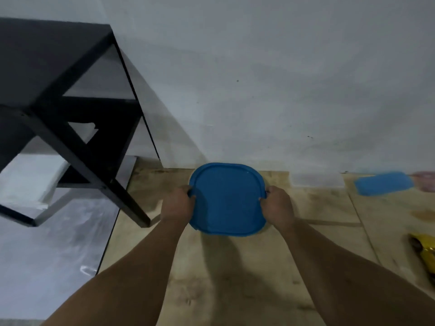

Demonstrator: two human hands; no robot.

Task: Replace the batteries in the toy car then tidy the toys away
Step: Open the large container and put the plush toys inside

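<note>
Nearest the camera, two bare forearms reach forward over the wooden floor [211,278]. The left hand [177,203] and right hand [276,204] each curl their fingers over opposite side edges of the blue lid [227,198], gripping it just above the floor near the wall. It looks light, stiff and smooth plastic, best held at its rims. A yellow toy car [423,251] lies well apart at right; farther off lies a blue oblong object [384,184].
</note>
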